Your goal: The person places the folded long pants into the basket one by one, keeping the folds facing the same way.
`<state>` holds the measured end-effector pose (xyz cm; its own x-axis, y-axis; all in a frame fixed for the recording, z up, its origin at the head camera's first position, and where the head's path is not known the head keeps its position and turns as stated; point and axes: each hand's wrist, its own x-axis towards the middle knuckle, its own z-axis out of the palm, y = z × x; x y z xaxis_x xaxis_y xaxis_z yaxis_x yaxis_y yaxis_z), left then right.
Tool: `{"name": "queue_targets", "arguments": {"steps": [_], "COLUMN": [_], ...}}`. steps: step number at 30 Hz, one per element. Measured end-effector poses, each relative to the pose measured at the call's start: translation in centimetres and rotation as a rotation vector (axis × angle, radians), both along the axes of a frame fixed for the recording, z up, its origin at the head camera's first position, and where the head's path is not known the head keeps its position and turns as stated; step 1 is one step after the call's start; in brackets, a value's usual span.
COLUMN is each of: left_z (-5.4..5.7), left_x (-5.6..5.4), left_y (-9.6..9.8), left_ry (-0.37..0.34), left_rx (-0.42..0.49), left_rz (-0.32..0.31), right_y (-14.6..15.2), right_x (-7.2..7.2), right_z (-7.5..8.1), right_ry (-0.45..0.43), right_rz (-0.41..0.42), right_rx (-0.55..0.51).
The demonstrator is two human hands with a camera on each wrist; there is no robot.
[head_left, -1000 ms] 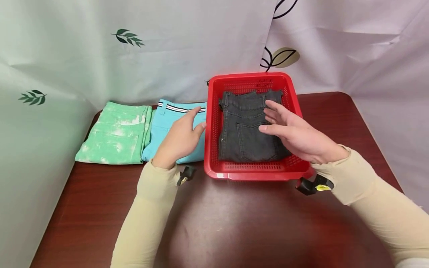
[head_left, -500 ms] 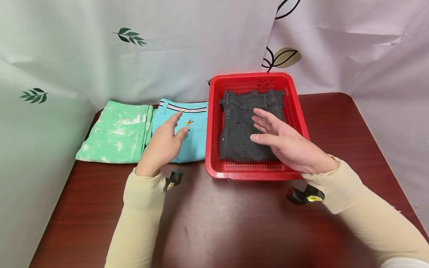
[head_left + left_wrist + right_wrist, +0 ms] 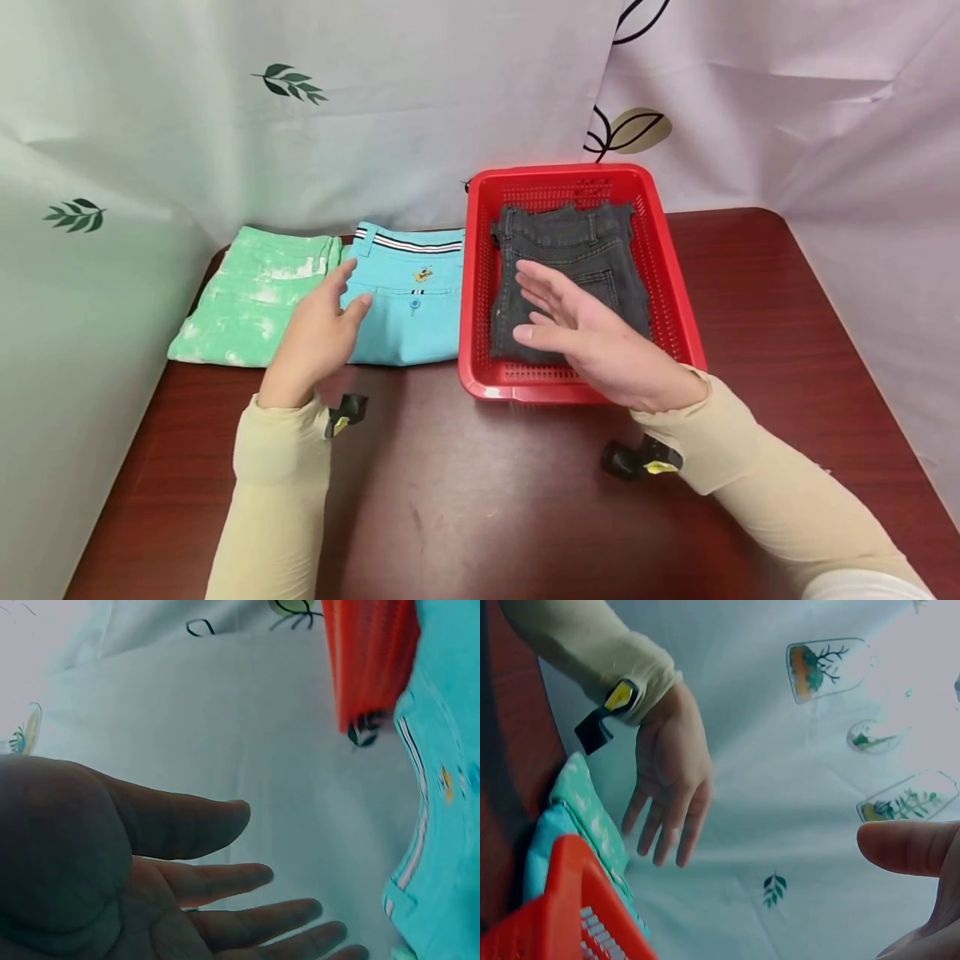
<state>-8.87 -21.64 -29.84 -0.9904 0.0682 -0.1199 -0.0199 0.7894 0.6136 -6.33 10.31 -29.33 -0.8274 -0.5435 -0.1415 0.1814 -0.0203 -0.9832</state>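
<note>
With the left hand [image 3: 313,337] centre-left of frame and the right hand [image 3: 600,346] centre-right, apart and holding nothing, keeping the blue garment [image 3: 408,332] neatly folded probably wanted two-sided support.

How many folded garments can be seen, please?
3: the green one at left, the blue one beside it, the black one in the basket. More may lie hidden underneath.
</note>
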Motion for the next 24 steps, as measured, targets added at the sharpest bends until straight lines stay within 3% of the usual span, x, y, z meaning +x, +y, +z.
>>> {"name": "queue_targets", "arguments": {"steps": [7,16,20,24], "left_z": [-0.6,-1.4,-1.9,-2.5], "left_x": [0.3,0.1,-0.1,-0.4], "left_y": [-2.3,-4.6,-5.9,-7.3], "left_ry": [0.033,0.079,0.071,0.064], "left_rx": [-0.014,-0.082,-0.079,-0.081], "left_rz": [0.048,0.053,0.071,0.089], "right_y": [-2.7,-5.7,-7.3,-9.0], "right_x": [0.9,2.0,2.5,3.1], "right_z": [-0.3,-0.9,-1.3,-1.6], "right_ry": [-0.002,-0.031,0.062,0.267], "right_rz": [0.036,0.091,0.066,0.021], "right_rx": [-0.030,-0.069,-0.006,0.127]}}
